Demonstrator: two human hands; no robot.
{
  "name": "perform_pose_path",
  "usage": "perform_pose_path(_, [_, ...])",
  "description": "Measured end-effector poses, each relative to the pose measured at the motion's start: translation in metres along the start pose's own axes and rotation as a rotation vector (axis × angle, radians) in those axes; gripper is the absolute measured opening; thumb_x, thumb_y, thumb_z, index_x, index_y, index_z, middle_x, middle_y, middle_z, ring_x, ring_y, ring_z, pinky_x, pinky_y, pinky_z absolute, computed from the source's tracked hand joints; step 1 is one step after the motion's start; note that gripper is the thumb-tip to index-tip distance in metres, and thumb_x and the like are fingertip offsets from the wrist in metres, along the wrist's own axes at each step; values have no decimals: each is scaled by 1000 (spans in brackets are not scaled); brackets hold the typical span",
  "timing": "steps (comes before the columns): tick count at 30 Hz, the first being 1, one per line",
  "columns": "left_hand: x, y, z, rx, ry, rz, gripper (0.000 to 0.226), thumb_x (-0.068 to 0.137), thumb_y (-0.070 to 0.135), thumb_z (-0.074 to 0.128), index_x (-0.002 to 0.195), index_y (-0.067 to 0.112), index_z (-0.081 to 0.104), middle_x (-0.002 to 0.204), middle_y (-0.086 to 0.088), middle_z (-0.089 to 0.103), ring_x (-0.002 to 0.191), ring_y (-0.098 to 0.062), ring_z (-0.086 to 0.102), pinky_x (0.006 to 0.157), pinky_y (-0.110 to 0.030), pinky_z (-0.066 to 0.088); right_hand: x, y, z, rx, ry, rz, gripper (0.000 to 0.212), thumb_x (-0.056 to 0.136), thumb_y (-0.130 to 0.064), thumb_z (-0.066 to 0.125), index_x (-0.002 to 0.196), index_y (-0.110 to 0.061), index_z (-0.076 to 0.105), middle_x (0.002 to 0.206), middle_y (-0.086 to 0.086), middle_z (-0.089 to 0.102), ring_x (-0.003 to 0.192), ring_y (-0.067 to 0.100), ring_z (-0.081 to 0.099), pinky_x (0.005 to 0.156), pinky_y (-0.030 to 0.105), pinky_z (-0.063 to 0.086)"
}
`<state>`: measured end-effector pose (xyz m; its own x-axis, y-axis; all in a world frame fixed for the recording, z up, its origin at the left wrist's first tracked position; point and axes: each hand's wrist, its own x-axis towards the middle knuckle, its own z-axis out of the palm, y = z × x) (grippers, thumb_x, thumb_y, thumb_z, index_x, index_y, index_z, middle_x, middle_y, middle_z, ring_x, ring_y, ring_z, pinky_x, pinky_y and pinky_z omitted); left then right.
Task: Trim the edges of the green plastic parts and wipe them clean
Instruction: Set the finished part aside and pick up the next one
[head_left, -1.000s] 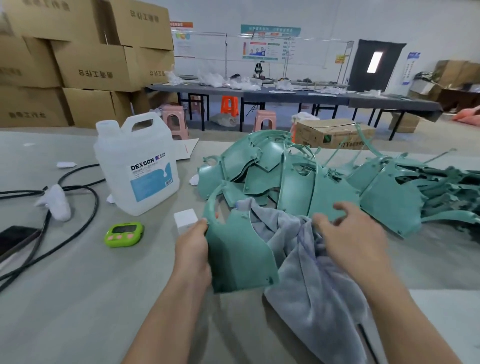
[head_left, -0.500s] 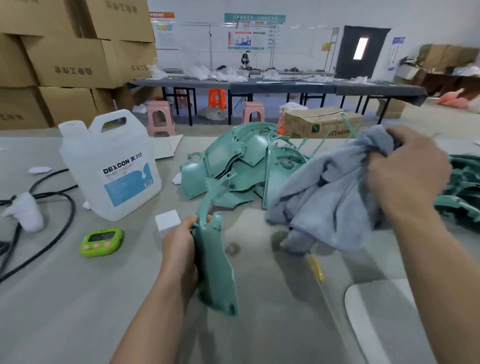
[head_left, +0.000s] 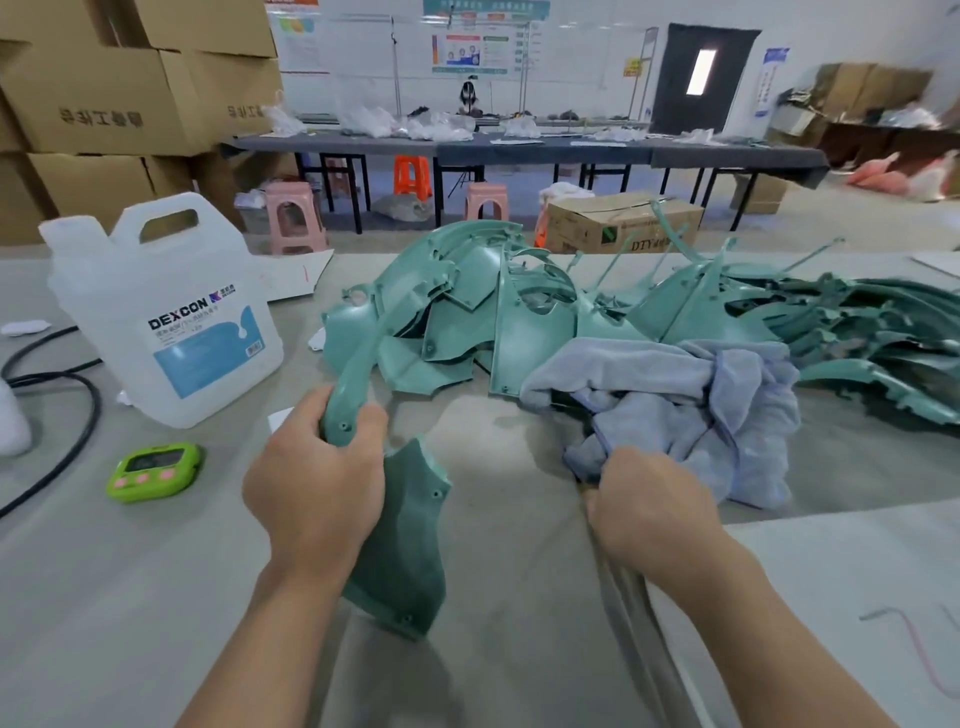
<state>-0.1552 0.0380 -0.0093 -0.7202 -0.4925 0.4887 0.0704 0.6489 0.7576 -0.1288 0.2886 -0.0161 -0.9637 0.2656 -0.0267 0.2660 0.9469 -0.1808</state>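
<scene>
My left hand (head_left: 317, 483) grips a green plastic part (head_left: 402, 540) by its narrow upper arm, and the wide flat end hangs toward me just above the table. A grey cloth (head_left: 675, 410) lies bunched against the heap of green parts (head_left: 467, 322) in the middle of the table. My right hand (head_left: 649, 504) rests knuckles-up at the cloth's near corner. Its fingers curl under and are hidden, so I cannot see what they hold.
A white DEXCON jug (head_left: 166, 312) stands at the left, with a green timer (head_left: 153, 470) in front of it and black cables (head_left: 78, 415) beyond. More green parts (head_left: 872, 332) spread to the right. A white mat (head_left: 857, 597) covers the near right.
My right hand came down from holding the cloth in the air; the cloth now lies on the heap. My left hand turned the green part and shifted its hold to the narrow arm.
</scene>
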Motion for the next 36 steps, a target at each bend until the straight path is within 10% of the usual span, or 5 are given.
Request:
perform_pose_path(10, [7, -23, 2, 55, -725, -98, 57, 72, 83, 39, 107, 50, 70, 98, 22, 71, 99, -12, 65, 92, -37, 50, 15, 21, 0, 83, -116, -55, 19, 88, -42, 63, 87, -24, 55, 80, -3, 58, 76, 22, 56, 60, 31, 39])
perform_pose_path(17, [22, -38, -23, -336, -1199, -311, 41, 72, 29, 82, 106, 9, 76, 108, -19, 75, 102, -40, 71, 97, -56, 53, 8, 37, -7, -15, 154, 41, 21, 93, -42, 54, 90, -23, 63, 97, -1, 64, 89, 26, 54, 72, 34, 39])
perform_pose_path(27, [33, -33, -31, -651, -682, -226, 43, 53, 28, 93, 94, 23, 81, 91, -10, 79, 75, -24, 76, 56, -28, 58, 6, 44, -17, -24, -31, -15, 25, 82, -42, 65, 72, -19, 68, 75, -3, 63, 76, 18, 57, 62, 32, 50])
perform_pose_path(31, [31, -21, -27, -430, -232, -12, 29, 69, 26, 85, 81, 51, 75, 75, 21, 75, 60, 3, 66, 52, -17, 52, 4, 55, -32, 77, -109, -83, 21, 81, -41, 73, 65, -28, 74, 65, -7, 68, 65, 6, 60, 58, 23, 48])
perform_pose_path(36, [14, -10, -21, 181, 66, 390, 14, 84, 39, 61, 83, 26, 65, 71, 7, 64, 62, -20, 49, 59, -32, 35, 2, 72, -44, 603, -255, -134, 26, 83, -25, 78, 62, -14, 68, 53, -4, 56, 50, 8, 44, 52, 19, 34])
